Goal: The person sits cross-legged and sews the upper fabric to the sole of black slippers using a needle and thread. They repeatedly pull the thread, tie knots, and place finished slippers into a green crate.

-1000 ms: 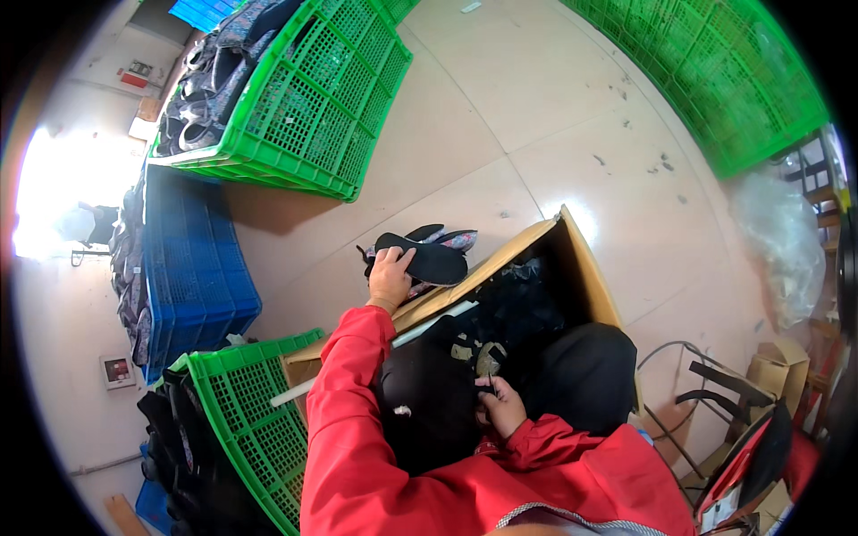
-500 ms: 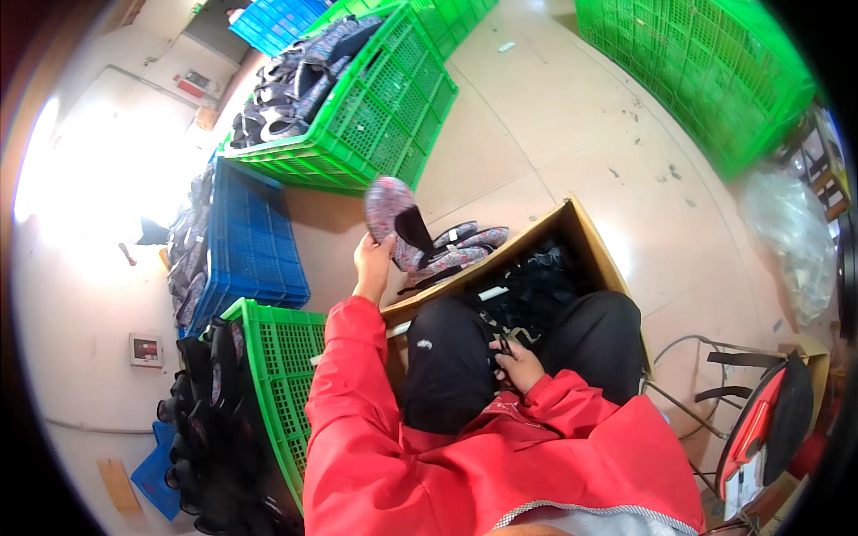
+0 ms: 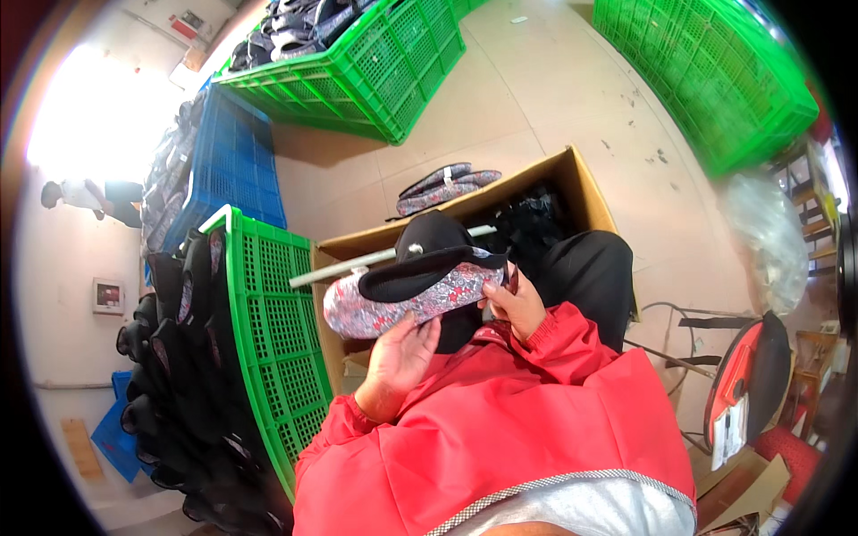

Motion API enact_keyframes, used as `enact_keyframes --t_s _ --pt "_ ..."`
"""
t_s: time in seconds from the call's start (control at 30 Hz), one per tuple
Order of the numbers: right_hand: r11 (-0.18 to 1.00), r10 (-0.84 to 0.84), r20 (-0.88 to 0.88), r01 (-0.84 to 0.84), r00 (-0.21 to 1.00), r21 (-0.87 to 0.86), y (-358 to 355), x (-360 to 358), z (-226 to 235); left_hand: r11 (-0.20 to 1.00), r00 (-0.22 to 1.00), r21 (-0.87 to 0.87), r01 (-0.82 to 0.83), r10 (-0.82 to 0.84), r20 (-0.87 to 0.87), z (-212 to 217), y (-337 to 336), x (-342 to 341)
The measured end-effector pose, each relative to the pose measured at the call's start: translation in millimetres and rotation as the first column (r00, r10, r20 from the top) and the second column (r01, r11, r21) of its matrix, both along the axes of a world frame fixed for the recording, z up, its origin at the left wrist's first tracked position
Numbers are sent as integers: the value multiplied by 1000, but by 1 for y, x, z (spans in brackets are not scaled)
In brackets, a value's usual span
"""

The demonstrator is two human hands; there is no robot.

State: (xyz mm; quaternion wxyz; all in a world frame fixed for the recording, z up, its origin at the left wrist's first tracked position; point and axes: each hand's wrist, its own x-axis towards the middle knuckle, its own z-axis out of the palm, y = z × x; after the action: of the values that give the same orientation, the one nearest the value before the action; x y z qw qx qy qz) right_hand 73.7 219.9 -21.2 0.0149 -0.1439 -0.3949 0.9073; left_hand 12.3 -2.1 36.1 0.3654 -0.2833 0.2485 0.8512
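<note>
A floral-patterned cloth shoe upper (image 3: 438, 293) with a black lining and opening lies sideways across my lap. My left hand (image 3: 399, 362) holds it from below near its rounded pale end, with the fingers partly tucked beneath. At the other end, my right hand (image 3: 518, 308) is closed, thumb pressing on the patterned cloth. A small dark thing shows by the right fingers, too small to name. Just beyond, several similar floral pieces (image 3: 447, 189) are stacked at the far side of an open cardboard box (image 3: 581, 183) with dark material inside.
A pale bar (image 3: 344, 266) crosses the box's near left. Green crates (image 3: 277, 330) stand at my left and far ahead, the left one beside many black shoe pieces (image 3: 192, 357). A blue crate (image 3: 234, 161) is between them. A red-and-black round seat (image 3: 746, 384) stands right.
My left hand has come back from beyond the box toward my lap, bringing the floral shoe upper. My right hand now meets it at the other end. The view has shifted slightly.
</note>
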Motion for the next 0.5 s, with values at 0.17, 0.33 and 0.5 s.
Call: enact_keyframes --t_s 0.17,0.33,0.5 --pt "994 -81 183 94 980 -60 -25 -2 0 947 944 -94 307 -290 159 8 -29 35" --pt "999 13 192 -4 981 -47 -22 1 -10 622 559 -331 710 -783 -272 92 -45 6" --pt "989 147 190 -139 971 -57 -32 9 4 411 23 -908 -82 -910 -414 103 -20 -28"
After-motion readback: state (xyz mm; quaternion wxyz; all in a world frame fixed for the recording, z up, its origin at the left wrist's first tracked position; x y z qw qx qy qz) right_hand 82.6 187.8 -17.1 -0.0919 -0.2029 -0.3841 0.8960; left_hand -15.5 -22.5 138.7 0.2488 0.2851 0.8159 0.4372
